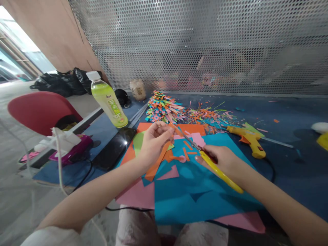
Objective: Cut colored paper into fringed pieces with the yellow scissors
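My left hand (156,140) is closed in a pinch over the papers, with thumb and fingertips together; what it pinches is too small to make out. Scissors with yellow handles (221,173) are in my right hand (222,158), their thin metal blades pointing toward my left fingertips. Beneath both hands lies a large blue paper sheet (184,201). Several cut orange strips (186,154), a pink offcut (170,173) and a small pink paper piece (198,139) rest on it. An orange paper strip (156,164) sticks out beside my left hand.
Behind the papers stands a multicoloured paper cone (161,106), beside a heap of paper shreds (210,115). A yellow glue gun (249,140) lies at right. At left are a drink bottle (109,102), a black phone (115,148) and a purple power strip (74,150). A perforated metal panel (205,41) rises behind.
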The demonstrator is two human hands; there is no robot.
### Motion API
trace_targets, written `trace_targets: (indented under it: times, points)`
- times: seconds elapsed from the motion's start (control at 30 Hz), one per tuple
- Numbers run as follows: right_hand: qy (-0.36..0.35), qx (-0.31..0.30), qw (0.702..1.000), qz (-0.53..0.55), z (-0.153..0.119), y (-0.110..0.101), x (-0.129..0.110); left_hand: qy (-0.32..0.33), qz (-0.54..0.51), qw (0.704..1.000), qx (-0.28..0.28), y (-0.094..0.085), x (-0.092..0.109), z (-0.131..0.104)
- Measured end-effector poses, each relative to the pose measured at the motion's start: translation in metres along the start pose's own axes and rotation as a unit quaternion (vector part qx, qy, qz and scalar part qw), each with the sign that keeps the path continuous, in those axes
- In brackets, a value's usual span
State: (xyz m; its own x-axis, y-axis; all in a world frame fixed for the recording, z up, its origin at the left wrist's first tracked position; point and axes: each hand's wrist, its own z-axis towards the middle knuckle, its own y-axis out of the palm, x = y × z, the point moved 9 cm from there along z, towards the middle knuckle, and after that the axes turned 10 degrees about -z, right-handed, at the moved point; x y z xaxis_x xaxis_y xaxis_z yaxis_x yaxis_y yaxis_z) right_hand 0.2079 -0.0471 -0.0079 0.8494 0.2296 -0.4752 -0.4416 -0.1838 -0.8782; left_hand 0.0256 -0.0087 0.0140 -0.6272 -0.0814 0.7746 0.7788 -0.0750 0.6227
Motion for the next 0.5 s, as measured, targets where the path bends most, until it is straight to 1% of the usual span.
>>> trace_targets:
  times: [0.17, 0.27, 0.37, 0.5]
  points:
    - [-0.001, 0.02, 1.0, -0.003, -0.001, -0.006, -0.007, 0.001, -0.006, 1.0, -0.001, -0.001, -0.001, 0.001]
    - [-0.006, 0.016, 1.0, 0.004, -0.001, -0.007, -0.011, -0.007, -0.017, 1.0, 0.003, -0.002, -0.003, 0.001]
    - [-0.004, 0.009, 1.0, 0.0, -0.002, -0.005, -0.009, -0.017, -0.02, 1.0, 0.004, -0.001, -0.005, -0.001]
    - [-0.014, 0.022, 0.999, -0.031, -0.001, -0.004, -0.004, -0.029, -0.006, 1.0, 0.009, 0.002, -0.006, -0.004]
